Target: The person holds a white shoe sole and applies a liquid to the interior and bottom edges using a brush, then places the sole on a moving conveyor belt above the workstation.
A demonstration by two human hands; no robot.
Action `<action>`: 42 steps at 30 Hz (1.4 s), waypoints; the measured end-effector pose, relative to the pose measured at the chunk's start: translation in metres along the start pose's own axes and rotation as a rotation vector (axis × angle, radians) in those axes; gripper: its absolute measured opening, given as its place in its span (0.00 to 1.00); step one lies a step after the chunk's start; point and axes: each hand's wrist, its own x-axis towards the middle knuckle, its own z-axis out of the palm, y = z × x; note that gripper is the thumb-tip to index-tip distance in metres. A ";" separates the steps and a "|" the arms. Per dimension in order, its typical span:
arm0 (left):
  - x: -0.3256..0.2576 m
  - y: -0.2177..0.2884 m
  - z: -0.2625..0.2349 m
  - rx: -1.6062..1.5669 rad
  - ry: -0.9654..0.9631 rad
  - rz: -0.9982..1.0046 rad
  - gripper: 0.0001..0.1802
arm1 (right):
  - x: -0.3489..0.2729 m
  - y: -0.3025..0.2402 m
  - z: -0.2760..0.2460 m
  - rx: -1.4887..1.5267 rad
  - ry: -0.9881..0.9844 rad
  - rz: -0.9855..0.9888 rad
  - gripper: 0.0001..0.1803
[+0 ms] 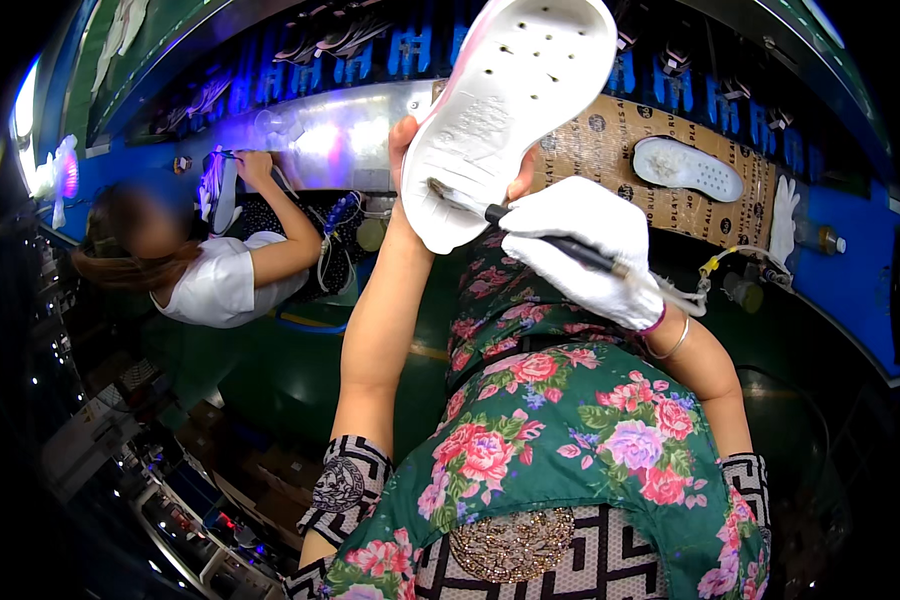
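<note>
Bench (358,150) topped with cardboard (592,150): brushing judged unfinished

Over the cardboard's left end, the held sole (510,100) is gripped by the bare left hand (401,148), its fingers spread to both edges. By the gloved right hand (580,235), the brush (497,214) is held in curled fingers, its tip set at the sole's heel end. How much of that surface has been covered cannot be told. On the cardboard, a second sole (715,180) is laid, pale stuff showing at its left end; whether it has been brushed is unclear.

Counted: two soles, one brush, one worn glove, one loose glove (784,222) right of the cardboard, one bottle (828,240) beyond that glove, one co-worker (230,275) left of the cardboard.
</note>
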 end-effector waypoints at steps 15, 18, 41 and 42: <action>0.016 0.011 -0.004 -0.093 -0.155 -0.077 0.52 | -0.009 0.000 0.005 -0.122 -0.046 -0.247 0.13; 0.022 0.013 -0.005 -0.129 -0.154 -0.077 0.51 | -0.014 0.001 0.011 -0.012 -0.143 -0.193 0.14; -0.010 -0.004 -0.018 -0.121 0.283 0.107 0.45 | 0.021 -0.002 -0.004 0.016 0.050 0.177 0.08; -0.012 -0.011 -0.015 -0.104 0.384 0.148 0.43 | 0.030 -0.004 -0.011 -0.104 -0.016 0.079 0.08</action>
